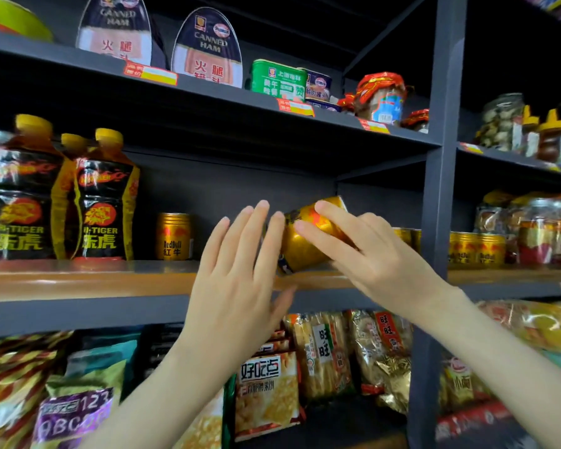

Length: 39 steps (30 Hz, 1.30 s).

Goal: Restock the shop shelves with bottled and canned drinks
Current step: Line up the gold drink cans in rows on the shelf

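Observation:
A gold Red Bull can (305, 244) leans tilted over the middle shelf (110, 280), its lower edge near the shelf board. My right hand (366, 251) grips it from the right, fingers curled over its side. My left hand (240, 270) is held up just left of the can with straight fingers, fingertips close to or touching it. One gold Red Bull can (174, 236) stands upright further left on the same shelf. Two Hi-Tiger bottles (106, 202) with yellow caps stand at the left end. More gold cans (405, 236) show behind my right hand.
A grey upright post (441, 176) divides the shelving; further gold cans (476, 251) and jars sit in the right bay. Canned ham and tins (277, 80) fill the shelf above. Snack bags (266, 393) pack the shelf below.

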Tool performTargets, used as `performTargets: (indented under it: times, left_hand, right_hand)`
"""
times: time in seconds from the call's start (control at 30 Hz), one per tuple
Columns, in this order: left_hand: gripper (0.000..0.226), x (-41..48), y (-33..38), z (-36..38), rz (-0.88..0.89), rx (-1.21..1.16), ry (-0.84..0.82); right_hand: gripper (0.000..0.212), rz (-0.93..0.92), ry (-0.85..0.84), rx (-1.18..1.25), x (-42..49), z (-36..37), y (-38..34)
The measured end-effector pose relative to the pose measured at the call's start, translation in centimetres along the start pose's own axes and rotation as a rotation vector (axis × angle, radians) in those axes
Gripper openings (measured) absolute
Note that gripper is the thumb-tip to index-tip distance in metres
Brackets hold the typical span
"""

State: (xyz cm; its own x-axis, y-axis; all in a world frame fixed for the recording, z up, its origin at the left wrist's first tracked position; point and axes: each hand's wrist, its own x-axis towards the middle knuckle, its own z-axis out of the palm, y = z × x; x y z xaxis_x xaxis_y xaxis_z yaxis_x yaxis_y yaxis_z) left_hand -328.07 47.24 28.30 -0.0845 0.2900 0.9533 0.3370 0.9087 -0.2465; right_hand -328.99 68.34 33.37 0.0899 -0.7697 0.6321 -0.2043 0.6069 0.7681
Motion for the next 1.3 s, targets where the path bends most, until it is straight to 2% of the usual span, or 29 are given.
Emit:
performTargets:
  times: [0.07, 0.17, 0.23, 0.3, 0.4, 0.47, 0.63, 0.73, 0.83, 0.9, 1.0, 1.13, 1.2, 1.3]
  left_hand:
    - [0.081, -0.6, 0.6, -1.5, -0.001, -0.037, -0.005]
    - [0.080, -3.3, 0.8, -3.8, -0.047, -0.110, -0.049]
    - [0.074, -6.0, 0.7, -5.3, -0.089, -0.204, -0.093]
    - [0.074, -9.1, 0.3, -6.6, -0.185, -0.318, -0.174]
    - [0.076, -14.1, -0.4, -8.1, -0.365, -0.535, -0.415]
    - [0.068, -17.3, -0.9, -8.9, -0.506, -0.664, -0.583]
    - [0.069, -23.5, -1.8, -10.2, -0.900, -0.830, -0.873]
    - [0.060, -26.1, -1.5, -11.2, -1.157, -0.952, -0.924]
    - [0.045, -28.2, -0.9, -12.3, -1.441, -1.130, -0.897]
    - [0.060, -29.6, -0.2, -12.7, -1.592, -1.201, -0.839]
    - [0.067, -31.1, 0.7, -12.8, -1.821, -1.234, -0.739]
    - [0.068, -31.9, 0.8, -12.8, -2.126, -1.359, -0.674]
    - [0.072, -31.9, 0.6, -13.4, -2.179, -1.353, -0.737]
    - [0.093, -32.1, 0.4, -13.9, -2.178, -1.414, -0.944]
  right_hand:
    - [0.051, -0.027, 0.033, 0.018, 0.2, -1.6, -2.5]
    - [0.050, -0.018, 0.073, 0.121, 0.1, -3.1, -6.2]
    - [0.056, 0.038, 0.043, 0.291, -0.4, -3.6, -8.6]
    - [0.072, 0.196, -0.064, 0.539, -1.0, -3.9, -11.2]
    - [0.081, 0.389, -0.359, 1.017, -1.8, -3.3, -15.6]
    - [0.083, 0.458, -0.530, 1.336, -2.5, -2.0, -18.8]
    - [0.087, 0.507, -0.673, 1.645, -3.9, 0.6, -26.0]
    - [0.085, 0.595, -0.721, 1.844, -4.5, 1.5, -29.5]
    - [0.075, 0.705, -0.685, 2.050, -5.2, 1.8, -33.0]
    - [0.075, 0.747, -0.670, 2.128, -5.7, 1.9, -35.0]
    - [0.080, 0.666, -0.679, 2.109, -6.2, 2.2, -36.8]
    - [0.081, 0.359, -0.715, 2.056, -6.7, 3.3, -37.2]
    - [0.079, 0.208, -0.750, 2.011, -7.1, 4.0, -37.3]
    - [0.078, 0.130, -0.796, 2.016, -7.4, 4.7, -37.2]
